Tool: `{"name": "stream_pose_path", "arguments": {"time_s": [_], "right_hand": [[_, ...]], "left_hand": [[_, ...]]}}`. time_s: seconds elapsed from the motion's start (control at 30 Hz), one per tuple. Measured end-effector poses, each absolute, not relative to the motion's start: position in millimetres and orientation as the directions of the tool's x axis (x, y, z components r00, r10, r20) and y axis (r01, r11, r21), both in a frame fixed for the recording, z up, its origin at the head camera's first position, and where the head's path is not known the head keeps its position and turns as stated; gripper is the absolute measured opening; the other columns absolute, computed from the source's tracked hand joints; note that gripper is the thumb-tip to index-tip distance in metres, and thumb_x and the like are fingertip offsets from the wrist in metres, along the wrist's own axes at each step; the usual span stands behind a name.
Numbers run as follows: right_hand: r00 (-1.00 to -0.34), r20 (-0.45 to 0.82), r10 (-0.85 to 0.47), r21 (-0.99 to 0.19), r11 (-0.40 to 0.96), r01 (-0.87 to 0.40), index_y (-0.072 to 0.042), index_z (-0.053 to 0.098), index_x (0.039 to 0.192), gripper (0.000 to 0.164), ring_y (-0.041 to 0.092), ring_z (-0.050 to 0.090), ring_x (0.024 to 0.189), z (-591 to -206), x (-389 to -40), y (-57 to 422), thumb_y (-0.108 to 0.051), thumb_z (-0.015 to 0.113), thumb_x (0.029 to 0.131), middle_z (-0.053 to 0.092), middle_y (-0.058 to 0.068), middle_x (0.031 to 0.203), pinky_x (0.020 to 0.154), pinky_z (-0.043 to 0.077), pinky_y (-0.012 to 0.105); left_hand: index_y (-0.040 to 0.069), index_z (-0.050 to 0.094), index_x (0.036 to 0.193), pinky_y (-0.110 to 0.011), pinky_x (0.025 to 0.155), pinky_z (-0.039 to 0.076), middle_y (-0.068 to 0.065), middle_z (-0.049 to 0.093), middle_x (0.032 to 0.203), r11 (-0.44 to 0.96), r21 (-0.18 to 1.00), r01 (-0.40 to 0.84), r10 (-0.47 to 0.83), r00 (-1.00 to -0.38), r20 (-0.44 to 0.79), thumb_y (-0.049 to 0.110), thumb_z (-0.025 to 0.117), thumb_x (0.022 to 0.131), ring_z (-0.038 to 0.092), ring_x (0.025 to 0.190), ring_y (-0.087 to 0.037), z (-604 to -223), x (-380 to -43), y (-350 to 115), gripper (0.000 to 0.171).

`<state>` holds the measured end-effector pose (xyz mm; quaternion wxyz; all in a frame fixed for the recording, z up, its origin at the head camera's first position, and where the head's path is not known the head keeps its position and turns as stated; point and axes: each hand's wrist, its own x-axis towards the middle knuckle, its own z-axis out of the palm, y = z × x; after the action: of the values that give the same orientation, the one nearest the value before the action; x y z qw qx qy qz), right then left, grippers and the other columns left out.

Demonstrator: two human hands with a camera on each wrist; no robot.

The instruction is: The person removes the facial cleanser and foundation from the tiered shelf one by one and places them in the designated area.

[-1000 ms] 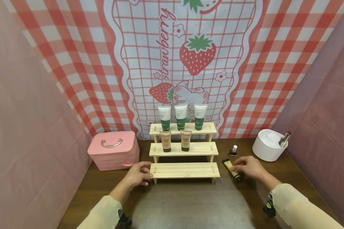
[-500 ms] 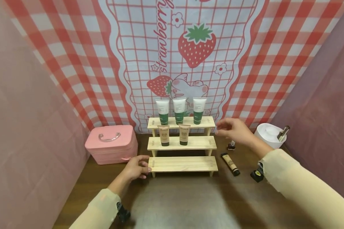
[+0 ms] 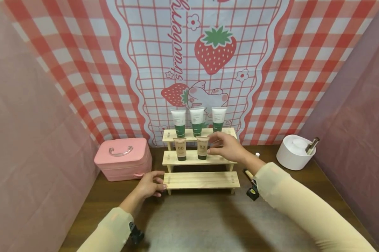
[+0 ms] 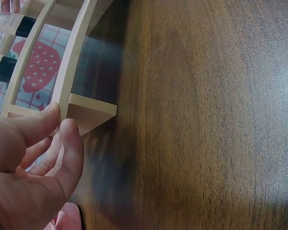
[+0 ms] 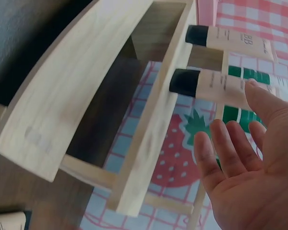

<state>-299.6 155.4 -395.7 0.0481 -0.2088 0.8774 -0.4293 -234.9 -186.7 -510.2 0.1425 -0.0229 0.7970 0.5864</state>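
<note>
A three-step wooden display stand [image 3: 202, 179] stands on the table. My left hand [image 3: 149, 185] pinches the left end of its lowest step between thumb and fingers, seen close up in the left wrist view. On the middle step two beige BB cream tubes stand upright on black caps, the left tube [image 3: 181, 149] and the right tube [image 3: 202, 145]. At the right tube's right side is my right hand [image 3: 228, 149]. In the right wrist view its thumb [image 5: 264, 100] overlaps that tube, and the other fingers are spread loosely. Three white-and-green tubes [image 3: 197, 117] stand on the top step.
A pink case [image 3: 123, 157] sits left of the stand. To the right is a white round container [image 3: 291, 157] holding slim items. A beige tube [image 3: 248, 174] lies on the table, partly hidden by the right arm, with a small bottle's white cap [image 3: 257, 154] behind it.
My right hand has left the tube lying on the table, risen, and moved left to the right-hand BB cream tube. My left hand has stayed on the stand. The head view has tilted slightly.
</note>
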Motion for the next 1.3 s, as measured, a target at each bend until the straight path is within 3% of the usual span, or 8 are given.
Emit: {"name": "stream_pose_path", "arguments": {"time_s": [0.33,0.8,1.07,1.3], "right_hand": [[-0.926,0.146,-0.349,-0.761,0.558,-0.33,-0.009,0.063,0.129,0.045,0.027,0.07,0.107,-406.2,-301.6,140.1,-0.027,0.08,0.091,0.072,0.011,0.115,0.094,0.058,0.048],[-0.924,0.177,-0.34,-0.741,0.571,-0.352,-0.014,0.065,0.103,0.018,0.025,0.07,0.105,-407.8,-299.3,137.0,-0.027,0.075,0.096,0.073,0.005,0.107,0.088,0.059,0.045],[-0.916,0.179,-0.36,-0.758,0.542,-0.362,-0.011,0.068,0.114,0.022,0.026,0.069,0.103,-384.7,-292.2,164.4,-0.026,0.071,0.099,0.07,0.009,0.113,0.083,0.06,0.042],[-0.943,0.11,-0.314,-0.813,0.517,-0.267,-0.001,0.065,0.128,0.036,0.022,0.072,0.093,-377.4,-285.0,229.4,-0.023,0.07,0.1,0.07,0.02,0.115,0.074,0.064,0.035]], "left_hand": [[-0.008,0.047,0.146,-0.032,0.054,0.06,-0.02,0.064,0.1,0.29,0.935,-0.203,0.144,-0.957,-0.252,-0.013,0.072,0.086,0.063,0.07,-0.019,-509.9,-234.0,-187.8,0.065],[-0.008,0.046,0.146,-0.031,0.054,0.059,-0.018,0.064,0.099,0.284,0.936,-0.21,0.145,-0.955,-0.258,-0.014,0.07,0.087,0.064,0.072,-0.02,-508.3,-233.1,-186.8,0.065],[-0.008,0.046,0.146,-0.032,0.054,0.059,-0.019,0.064,0.099,0.284,0.936,-0.209,0.147,-0.955,-0.257,-0.013,0.071,0.087,0.063,0.071,-0.02,-508.0,-232.0,-187.4,0.064],[-0.008,0.046,0.146,-0.032,0.054,0.059,-0.018,0.064,0.099,0.28,0.938,-0.207,0.151,-0.955,-0.256,-0.013,0.071,0.087,0.063,0.071,-0.019,-509.7,-232.2,-187.7,0.065]]}}
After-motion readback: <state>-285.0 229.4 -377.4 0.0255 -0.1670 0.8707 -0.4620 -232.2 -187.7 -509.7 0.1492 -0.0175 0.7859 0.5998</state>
